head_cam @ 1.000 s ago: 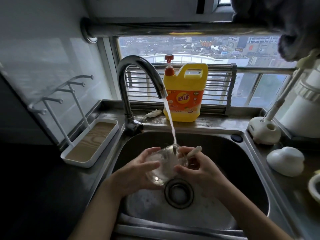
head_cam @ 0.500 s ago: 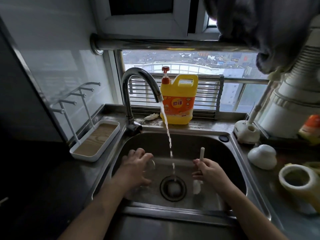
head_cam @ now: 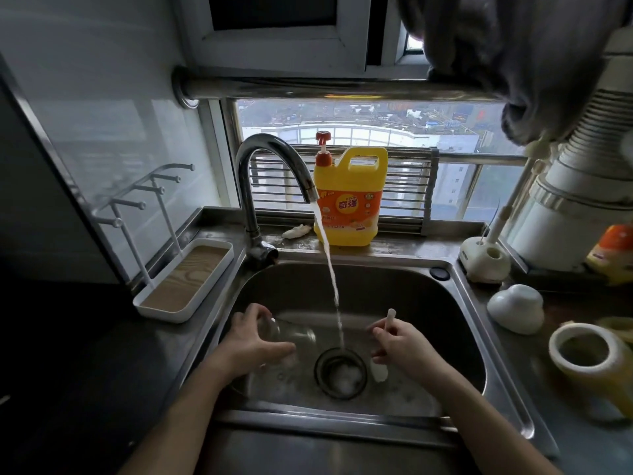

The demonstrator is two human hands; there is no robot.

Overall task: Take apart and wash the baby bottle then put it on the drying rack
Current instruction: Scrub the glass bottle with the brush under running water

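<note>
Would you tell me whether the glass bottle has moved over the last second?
Yes. The glass bottle, held in the left hand, has moved left, out from under the water stream, to the left of the drain.

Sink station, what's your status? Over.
Left hand grips the glass bottle, sideways, low in the sink. Right hand grips the white brush. Tap water falls between them; nothing blocks the drying rack.

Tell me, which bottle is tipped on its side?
The clear baby bottle, held sideways by the left hand in the sink; the yellow soap jug stands upright.
</note>
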